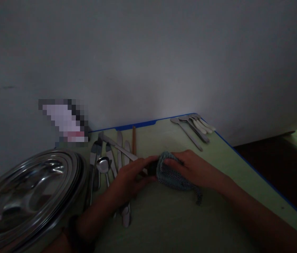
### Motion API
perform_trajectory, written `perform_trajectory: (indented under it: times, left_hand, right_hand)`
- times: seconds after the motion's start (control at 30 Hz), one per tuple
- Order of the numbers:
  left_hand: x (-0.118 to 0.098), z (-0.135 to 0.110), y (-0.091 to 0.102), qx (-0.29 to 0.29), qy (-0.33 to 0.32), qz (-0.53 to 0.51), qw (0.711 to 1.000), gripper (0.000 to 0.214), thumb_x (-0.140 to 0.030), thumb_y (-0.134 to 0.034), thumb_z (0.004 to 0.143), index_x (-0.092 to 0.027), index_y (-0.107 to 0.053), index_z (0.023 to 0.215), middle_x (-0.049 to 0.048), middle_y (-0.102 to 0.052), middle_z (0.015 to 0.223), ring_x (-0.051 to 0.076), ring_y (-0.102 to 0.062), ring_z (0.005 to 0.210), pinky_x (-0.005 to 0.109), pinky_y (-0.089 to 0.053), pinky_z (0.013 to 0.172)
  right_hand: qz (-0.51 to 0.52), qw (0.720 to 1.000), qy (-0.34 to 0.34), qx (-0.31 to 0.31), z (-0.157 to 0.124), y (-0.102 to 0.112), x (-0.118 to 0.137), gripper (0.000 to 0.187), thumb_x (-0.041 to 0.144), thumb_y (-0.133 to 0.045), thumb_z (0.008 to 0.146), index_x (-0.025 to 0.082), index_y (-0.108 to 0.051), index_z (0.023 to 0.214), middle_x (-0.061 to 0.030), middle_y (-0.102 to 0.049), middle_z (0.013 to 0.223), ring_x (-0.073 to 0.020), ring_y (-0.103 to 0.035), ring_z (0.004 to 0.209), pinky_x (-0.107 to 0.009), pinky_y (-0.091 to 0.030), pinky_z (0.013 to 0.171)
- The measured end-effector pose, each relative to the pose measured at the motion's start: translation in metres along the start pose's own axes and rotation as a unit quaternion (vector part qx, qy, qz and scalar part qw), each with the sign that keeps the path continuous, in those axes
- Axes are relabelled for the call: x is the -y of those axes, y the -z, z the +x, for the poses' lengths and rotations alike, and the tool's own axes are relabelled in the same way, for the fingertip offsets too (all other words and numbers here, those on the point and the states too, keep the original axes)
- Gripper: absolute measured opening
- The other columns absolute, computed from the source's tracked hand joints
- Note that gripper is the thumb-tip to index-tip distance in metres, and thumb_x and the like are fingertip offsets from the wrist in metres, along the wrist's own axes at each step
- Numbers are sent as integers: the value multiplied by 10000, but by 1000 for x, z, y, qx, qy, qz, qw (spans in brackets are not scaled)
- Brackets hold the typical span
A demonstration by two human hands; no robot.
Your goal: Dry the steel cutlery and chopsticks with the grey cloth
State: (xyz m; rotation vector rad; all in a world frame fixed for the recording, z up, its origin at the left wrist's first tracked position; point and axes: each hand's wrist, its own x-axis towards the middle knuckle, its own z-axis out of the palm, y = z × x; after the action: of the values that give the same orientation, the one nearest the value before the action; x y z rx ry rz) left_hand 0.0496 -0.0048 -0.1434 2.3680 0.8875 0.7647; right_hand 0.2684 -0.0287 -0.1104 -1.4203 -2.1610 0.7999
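Over the table's middle, my right hand (187,165) grips a grey-blue knitted cloth (173,177), its thumb pressed on top and a loose end hanging down. My left hand (132,175) meets the cloth from the left, its fingers curled around something dark that I cannot make out. Close to the left hand lie several table knives (120,147), one slanting towards its fingers. A small ladle (103,164) with a round bowl lies left of that hand, and a pair of wooden chopsticks (134,140) lies beyond it.
Stacked oval metal trays (78,168) take up the left side. Spoons (187,133) and forks with white handles (199,125) lie at the table's far right corner. The pale green table (232,211) has a blue edge and stands against a grey wall (148,63). A blurred-out item leans there.
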Motion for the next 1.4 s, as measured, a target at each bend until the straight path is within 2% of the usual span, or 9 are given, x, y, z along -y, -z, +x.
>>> perform_trajectory:
  times: [0.23, 0.4, 0.53, 0.8, 0.93, 1.03, 1.17, 1.3, 1.4]
  left_hand:
    - [2, -5, -2, 21, -17, 39, 999, 449, -140, -567, 785, -242, -463, 1210, 11, -644, 976, 113, -630, 673, 252, -534, 675]
    - [-1, -4, -1, 59, -5, 40, 997, 437, -160, -548, 807, -263, -430, 1215, 8, -615, 1024, 133, -627, 802, 281, -515, 768]
    - [-2, -3, -1, 66, 12, 39, 997, 449, -198, -555, 821, -286, -411, 1237, 9, -610, 1034, 145, -618, 855, 292, -499, 809]
    - [-5, -4, 0, -1, 58, -6, 998, 437, -197, -572, 801, -279, -457, 1215, 25, -610, 1101, 128, -653, 748, 241, -547, 696]
    - [-8, -1, 0, -55, 76, -27, 995, 420, -198, -602, 773, -252, -497, 1176, 42, -609, 1119, 159, -658, 805, 258, -566, 681]
    - [-9, 1, 1, -84, 105, -64, 989, 393, -211, -599, 772, -220, -505, 1154, 53, -611, 1105, 138, -672, 691, 254, -575, 638]
    - [-11, 1, 1, -72, 127, -75, 986, 402, -238, -600, 764, -217, -506, 1155, 50, -624, 1076, 120, -665, 568, 248, -571, 579]
    - [-10, -1, -1, -28, 102, -45, 993, 424, -225, -610, 752, -235, -526, 1167, 45, -641, 1073, 134, -671, 628, 250, -563, 606]
    - [-9, -1, -1, -24, 88, -33, 995, 434, -228, -603, 759, -245, -515, 1183, 42, -643, 1070, 150, -672, 707, 263, -556, 642]
  right_hand:
    - [-34, 999, -16, 9, 2, -20, 9, 268, 371, -435, 875, 162, -604, 861, -62, -659, 811, -162, -578, 714, -276, -388, 650]
    - [7, 999, 1, 32, 2, -14, 0, 256, 355, -441, 873, 166, -609, 840, -38, -658, 782, -143, -567, 692, -262, -397, 644]
    - [5, 998, -8, 58, 1, -4, -6, 299, 400, -434, 871, 162, -598, 798, -27, -636, 732, -135, -546, 657, -257, -388, 607]
    - [30, 990, 35, 134, -4, 25, -27, 341, 452, -411, 875, 163, -570, 790, -7, -593, 741, -119, -545, 686, -244, -407, 628]
    - [65, 985, 1, 160, -10, 40, -38, 363, 487, -434, 851, 158, -573, 781, 14, -540, 675, -103, -512, 626, -223, -404, 562]
    - [94, 982, -38, 157, -12, 44, -43, 363, 499, -450, 838, 161, -571, 788, 23, -522, 643, -94, -484, 584, -214, -390, 521]
    - [105, 985, -28, 133, -9, 32, -35, 360, 490, -451, 839, 157, -554, 749, 29, -505, 633, -89, -467, 576, -214, -379, 526]
    - [94, 987, 28, 128, -1, 12, -16, 310, 425, -443, 863, 158, -547, 743, 32, -515, 654, -87, -469, 607, -215, -370, 563]
    - [83, 987, 42, 131, 0, 9, -11, 294, 409, -432, 873, 163, -557, 773, 25, -545, 686, -94, -490, 634, -221, -374, 581]
